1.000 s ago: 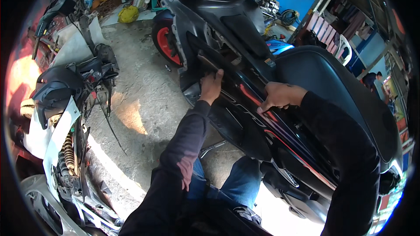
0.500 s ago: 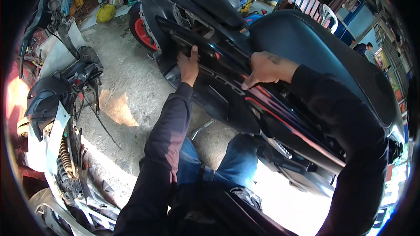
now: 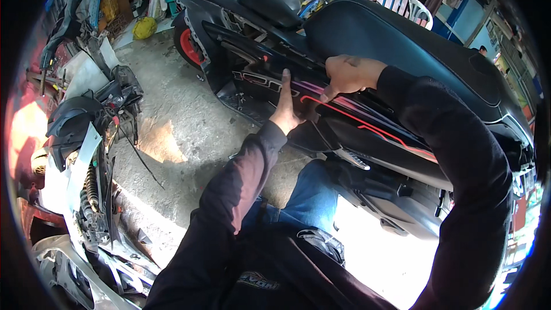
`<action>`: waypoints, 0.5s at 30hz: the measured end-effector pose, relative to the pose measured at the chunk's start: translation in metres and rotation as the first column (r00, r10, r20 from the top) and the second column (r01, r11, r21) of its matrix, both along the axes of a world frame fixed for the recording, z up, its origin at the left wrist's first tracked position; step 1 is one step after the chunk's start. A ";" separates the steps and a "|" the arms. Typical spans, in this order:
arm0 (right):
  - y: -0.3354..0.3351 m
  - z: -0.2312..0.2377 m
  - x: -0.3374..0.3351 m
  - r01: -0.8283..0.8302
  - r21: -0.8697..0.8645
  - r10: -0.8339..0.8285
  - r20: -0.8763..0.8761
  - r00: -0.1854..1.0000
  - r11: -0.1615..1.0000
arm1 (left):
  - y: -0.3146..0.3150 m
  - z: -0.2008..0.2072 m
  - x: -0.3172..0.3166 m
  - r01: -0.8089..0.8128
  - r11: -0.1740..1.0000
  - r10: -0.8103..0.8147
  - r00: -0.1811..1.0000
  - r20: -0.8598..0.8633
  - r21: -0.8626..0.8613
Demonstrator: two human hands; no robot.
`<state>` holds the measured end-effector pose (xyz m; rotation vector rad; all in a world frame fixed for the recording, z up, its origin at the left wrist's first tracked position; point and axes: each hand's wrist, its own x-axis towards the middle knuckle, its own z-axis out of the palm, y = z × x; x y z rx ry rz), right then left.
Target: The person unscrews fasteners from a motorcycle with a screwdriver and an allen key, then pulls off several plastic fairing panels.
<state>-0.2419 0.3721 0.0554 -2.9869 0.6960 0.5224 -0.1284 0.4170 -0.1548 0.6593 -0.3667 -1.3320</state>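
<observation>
A long black side panel (image 3: 367,116) with a thin red stripe and light-edged lettering lies along the flank of a black scooter. My right hand (image 3: 353,74) grips its upper edge, fingers curled over the top and thumb on the outer face. Lower down and further left, my left hand (image 3: 288,106) holds the panel with its thumb pointing up across the face; its other fingers are mostly hidden around the lower side. Above the panel stretches the scooter's dark seat (image 3: 396,46). Whether the panel is fastened to the body cannot be seen.
A partly stripped scooter (image 3: 86,138) with a bare shock spring and loose cables stands at the left. The front wheel (image 3: 188,46) has a red rim. A yellow bag (image 3: 144,28) lies on the concrete floor (image 3: 172,97). A white plastic chair (image 3: 420,12) stands behind the seat.
My left hand has moved right along the panel, closer to my right hand. The panel's face and red stripe show more plainly. My right hand keeps its hold on the upper edge.
</observation>
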 end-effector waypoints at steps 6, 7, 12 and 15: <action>0.007 -0.007 -0.006 -0.170 -0.079 0.175 0.057 0.983 0.982 | -0.012 -0.025 0.004 -0.087 0.993 0.074 0.986 -0.151 -0.080; 0.002 -0.006 -0.009 -0.157 -0.080 0.162 0.064 0.985 0.984 | -0.010 -0.023 0.004 -0.042 0.987 0.023 0.992 -0.126 -0.153; -0.007 -0.002 -0.019 -0.175 -0.128 0.183 0.049 0.982 0.976 | -0.020 -0.012 -0.014 -0.161 0.978 0.133 0.971 -0.198 -0.130; -0.010 0.000 -0.023 -0.145 -0.119 0.149 0.027 0.988 0.982 | -0.025 0.007 -0.031 -0.282 0.953 0.296 0.944 -0.147 0.113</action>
